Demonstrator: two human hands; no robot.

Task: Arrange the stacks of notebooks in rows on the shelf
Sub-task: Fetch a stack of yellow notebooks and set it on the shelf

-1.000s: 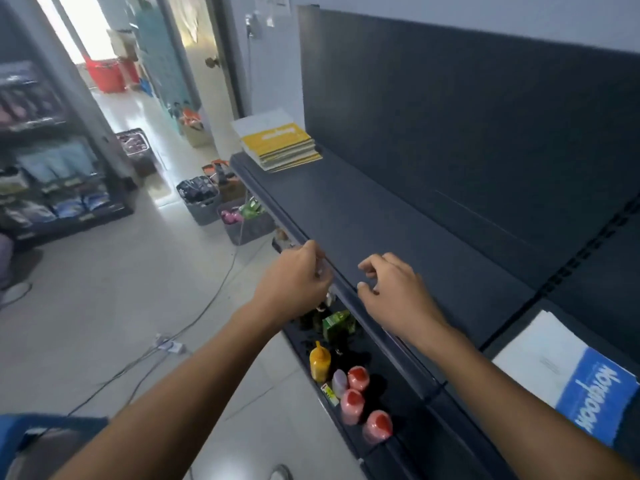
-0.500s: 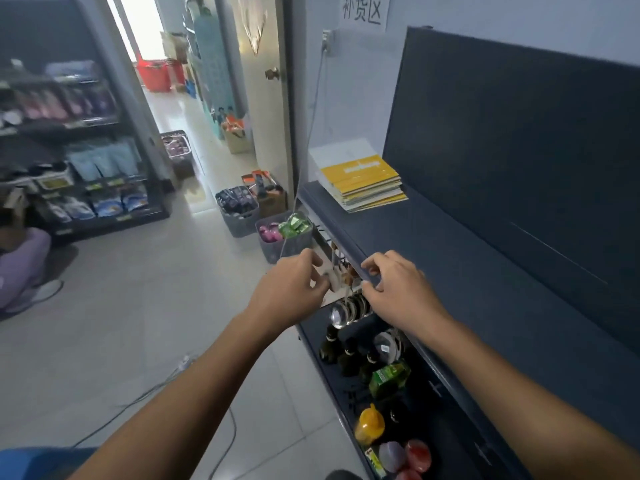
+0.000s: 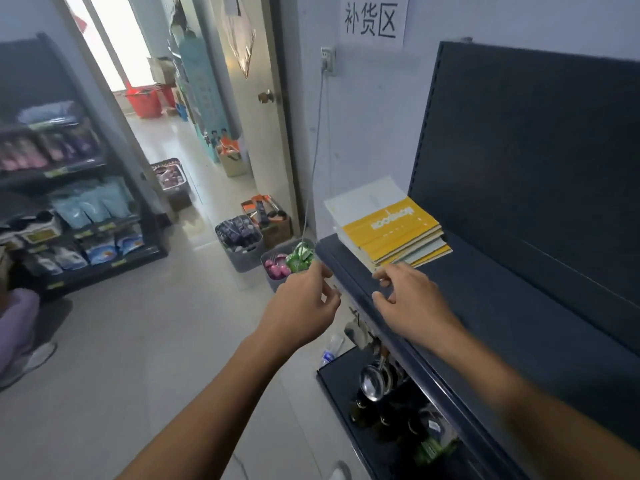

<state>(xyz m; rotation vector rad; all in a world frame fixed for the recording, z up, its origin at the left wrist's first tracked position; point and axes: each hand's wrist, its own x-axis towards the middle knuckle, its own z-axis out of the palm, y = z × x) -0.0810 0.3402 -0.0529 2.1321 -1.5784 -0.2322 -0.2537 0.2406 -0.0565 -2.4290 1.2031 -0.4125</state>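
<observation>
Just short of the stack (image 3: 389, 225), both hands are empty. The right hand (image 3: 412, 306) hovers over the front lip of the shelf (image 3: 519, 323), fingers loosely curled and apart, pinching nothing; its fingertips come close to the stack's near corner, but whether they touch it cannot be told. The left hand (image 3: 301, 306) hangs off the shelf edge over the floor, fingers half curled, holding nothing.

At 12 o'clock from the right hand sits the stack of notebooks, at the far left end of the shelf, against the dark back panel (image 3: 519, 150). Its top cover is half white, half yellow, flat and slightly fanned. The shelf is dark blue-grey, smooth, matte.

At 11 o'clock from the left hand a grey bin (image 3: 273, 271) holds pink and green items; beyond it another bin (image 3: 239, 242) holds dark packets. A thin cable (image 3: 317, 150) drops from a wall socket toward the bins.

At 6 o'clock, under the shelf, a lower tier (image 3: 339, 410) carries shiny metal ladles (image 3: 372, 382) and dark bottles (image 3: 384, 424).
</observation>
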